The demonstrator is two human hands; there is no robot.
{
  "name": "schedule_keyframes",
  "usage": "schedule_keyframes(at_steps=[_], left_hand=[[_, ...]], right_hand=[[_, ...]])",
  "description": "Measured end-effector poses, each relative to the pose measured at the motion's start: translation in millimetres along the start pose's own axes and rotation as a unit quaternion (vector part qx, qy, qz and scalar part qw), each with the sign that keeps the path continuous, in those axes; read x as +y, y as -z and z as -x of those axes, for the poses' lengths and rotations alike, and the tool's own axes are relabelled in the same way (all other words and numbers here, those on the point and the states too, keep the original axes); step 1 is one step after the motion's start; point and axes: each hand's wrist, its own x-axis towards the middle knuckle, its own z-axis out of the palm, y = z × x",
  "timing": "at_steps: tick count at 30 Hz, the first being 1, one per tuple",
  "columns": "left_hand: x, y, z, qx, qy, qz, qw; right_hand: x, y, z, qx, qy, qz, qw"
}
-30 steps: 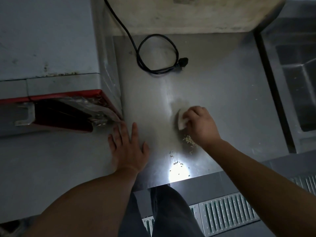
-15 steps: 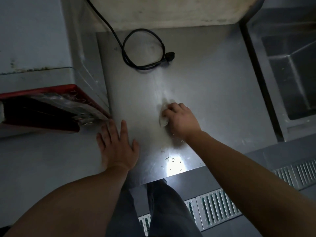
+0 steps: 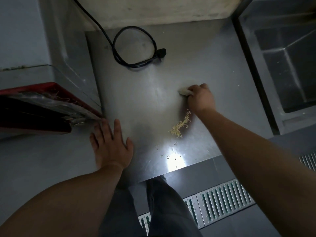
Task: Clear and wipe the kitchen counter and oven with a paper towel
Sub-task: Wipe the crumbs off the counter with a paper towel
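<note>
**Wiping stroke moved right, crumb pile left behind**

Nearest, below both hands: dark trouser legs and a slotted metal floor drain grate (image 3: 222, 202). Just above, at the near edge of the grey stainless steel worktop (image 3: 196, 65), a bright glare patch with a few loose scraps.

Left hand (image 3: 111, 144) spread flat, fingers straight, pressing on the worktop just beside the corner of the red open oven door (image 3: 42, 108) to its left.

Right hand (image 3: 201, 98) curled round a crumpled white paper towel (image 3: 183, 91), pinching it against the steel; only a wad shows at the fingertips. Now further right than half a second ago, with a pale yellow heap of noodle crumbs (image 3: 180, 125) uncovered just below the wrist, toward the body. Likely meaning: debris gathered into one pile, ready for sweeping off the edge or scooping up, though the worktop is not yet clean.

Beyond the right hand, well apart: a coiled black power cord (image 3: 135, 47). Far right: a recessed steel sink (image 3: 290, 65).
</note>
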Motion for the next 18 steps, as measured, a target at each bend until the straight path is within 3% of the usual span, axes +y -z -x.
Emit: schedule_keyframes(at_steps=[6,10,15,18], left_hand=[[-0.6,0.4,1.8,0.008,-0.002,0.001,1.000],[1.3,3.1,1.4,0.005,-0.002,0.005,1.000],[2.3,4.0,1.8,0.002,0.003,0.005,1.000],[2.7,3.8,1.5,0.005,0.003,0.011,1.000]], right_hand=[[-0.4,-14.0,73.5,-0.031,0.054,-0.013,0.998],[7.0,-6.3,85.1,-0.031,0.050,-0.099,0.993],[45.6,23.3,47.9,0.111,-0.101,-0.168,0.974],[74.5,35.6,29.1,0.118,-0.162,-0.141,0.970]])
